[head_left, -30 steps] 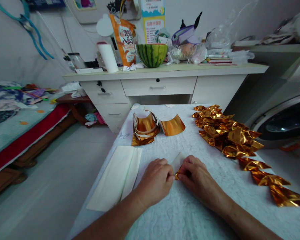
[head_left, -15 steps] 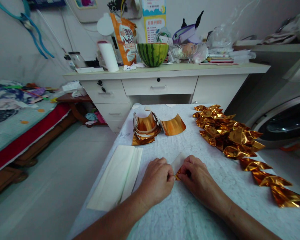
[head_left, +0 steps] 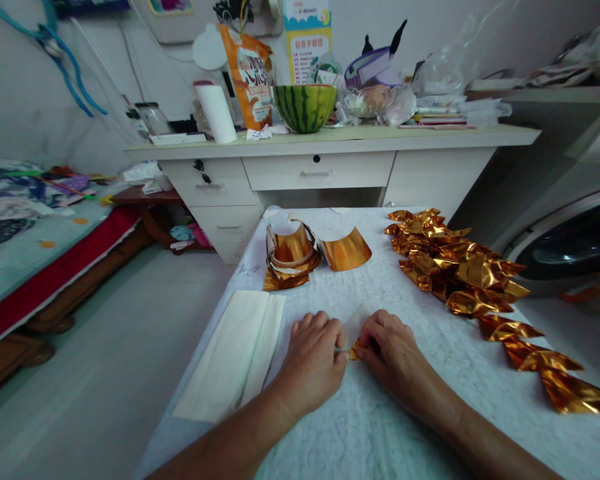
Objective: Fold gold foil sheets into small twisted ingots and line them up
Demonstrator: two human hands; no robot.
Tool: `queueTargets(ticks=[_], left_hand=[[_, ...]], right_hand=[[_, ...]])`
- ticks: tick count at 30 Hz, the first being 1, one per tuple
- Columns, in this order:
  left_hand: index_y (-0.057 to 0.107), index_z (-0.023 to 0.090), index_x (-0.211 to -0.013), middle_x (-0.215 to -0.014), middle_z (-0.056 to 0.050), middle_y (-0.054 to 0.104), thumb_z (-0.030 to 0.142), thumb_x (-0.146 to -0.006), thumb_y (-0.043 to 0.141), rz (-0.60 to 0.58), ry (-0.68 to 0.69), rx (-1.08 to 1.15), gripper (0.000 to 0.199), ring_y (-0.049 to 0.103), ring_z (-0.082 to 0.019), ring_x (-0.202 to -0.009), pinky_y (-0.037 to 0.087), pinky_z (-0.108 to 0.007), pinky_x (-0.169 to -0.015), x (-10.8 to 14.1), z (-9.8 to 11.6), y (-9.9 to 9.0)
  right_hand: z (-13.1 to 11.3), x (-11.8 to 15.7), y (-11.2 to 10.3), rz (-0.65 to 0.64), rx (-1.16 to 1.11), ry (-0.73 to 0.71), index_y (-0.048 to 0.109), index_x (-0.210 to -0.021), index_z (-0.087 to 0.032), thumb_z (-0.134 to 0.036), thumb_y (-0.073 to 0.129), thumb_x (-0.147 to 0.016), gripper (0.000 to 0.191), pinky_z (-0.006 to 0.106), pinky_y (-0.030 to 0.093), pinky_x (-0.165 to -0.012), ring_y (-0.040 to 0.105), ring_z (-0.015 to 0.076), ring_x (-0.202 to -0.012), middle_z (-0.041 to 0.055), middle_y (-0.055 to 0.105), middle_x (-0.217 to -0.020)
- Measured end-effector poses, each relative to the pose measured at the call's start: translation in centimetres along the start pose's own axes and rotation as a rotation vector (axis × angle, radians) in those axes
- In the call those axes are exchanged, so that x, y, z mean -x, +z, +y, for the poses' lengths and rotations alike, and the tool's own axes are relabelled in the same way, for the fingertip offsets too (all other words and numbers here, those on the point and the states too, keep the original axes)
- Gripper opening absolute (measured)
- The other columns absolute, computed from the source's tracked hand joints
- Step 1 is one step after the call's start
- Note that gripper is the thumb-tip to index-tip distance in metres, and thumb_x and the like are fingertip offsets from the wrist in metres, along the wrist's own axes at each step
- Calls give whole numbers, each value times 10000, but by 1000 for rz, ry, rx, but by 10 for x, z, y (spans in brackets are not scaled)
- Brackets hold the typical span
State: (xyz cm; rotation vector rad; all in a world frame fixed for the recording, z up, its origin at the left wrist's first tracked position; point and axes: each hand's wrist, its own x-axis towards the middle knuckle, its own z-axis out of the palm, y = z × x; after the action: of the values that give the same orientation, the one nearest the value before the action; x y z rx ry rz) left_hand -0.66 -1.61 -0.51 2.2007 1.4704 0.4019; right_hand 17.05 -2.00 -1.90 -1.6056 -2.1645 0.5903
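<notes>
Near the middle of the cloth-covered table, my left hand (head_left: 314, 353) and my right hand (head_left: 393, 347) face each other, fingers pinched on one small sheet of gold foil paper (head_left: 354, 352). Its pale backing points up and away between them, and a bit of gold shows at the near edge. Most of the sheet is hidden by my fingers. Beyond it lie a stack of curled gold foil sheets (head_left: 291, 257) and one separate curled foil sheet (head_left: 347, 250). To the left rests a flat stack of pale paper (head_left: 230, 353). Several folded gold foil pieces (head_left: 455, 267) are heaped at right.
The white cloth (head_left: 380, 420) covers the table. A white desk (head_left: 320, 170) stands behind it, bearing a cut watermelon (head_left: 306, 107), an orange snack pouch (head_left: 250, 80) and a paper roll (head_left: 217, 113). A washing machine (head_left: 570, 200) is at right, a bed (head_left: 55, 253) at left.
My left fingers have shifted slightly up and curled differently at the sheet's left edge. My right hand keeps its pinch almost in place. The surrounding things stay put.
</notes>
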Motion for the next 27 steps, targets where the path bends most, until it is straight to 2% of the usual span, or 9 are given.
queueTargets(ticks=[7,13,18,22,27], left_hand=[[579,225,-818,-971,-13,539,183,-817,587,-48,-19,17,43,456,-219,-992,318,-353,-832,0,-1,-2],[584,227,-811,-977,-10,540,197,-823,599,-73,-42,26,35,455,-220,-999,313,-352,-821,0,0,-5],[586,231,-816,-985,-7,543,200,-822,603,-74,-38,25,36,456,-220,-1002,310,-352,-820,-1,-1,-5],[589,230,-819,-981,-5,545,182,-812,605,-82,-40,34,51,464,-218,-999,311,-350,-823,-1,0,-5],[589,231,-817,-987,-7,549,182,-811,605,-76,-32,24,52,463,-219,-1003,314,-347,-825,-2,-1,-6]], right_hand=[[-3,4,1,7,69,-37,602,-815,-207,-243,601,-839,43,364,354,-728,485,229,-843,62,551,-922],[-5,3,3,21,122,-26,580,-866,-218,-229,613,-829,51,354,348,-716,492,235,-843,57,558,-914],[-6,1,-2,-26,86,4,578,-1090,-246,-89,581,-791,337,381,377,-776,516,255,-927,65,573,-1013],[-8,0,-9,-99,58,26,538,-1275,-278,-48,557,-809,520,410,397,-830,520,267,-981,82,570,-1066],[-1,1,-9,-97,15,-27,442,-1414,-359,5,516,-802,716,394,416,-854,528,228,-965,61,567,-1057]])
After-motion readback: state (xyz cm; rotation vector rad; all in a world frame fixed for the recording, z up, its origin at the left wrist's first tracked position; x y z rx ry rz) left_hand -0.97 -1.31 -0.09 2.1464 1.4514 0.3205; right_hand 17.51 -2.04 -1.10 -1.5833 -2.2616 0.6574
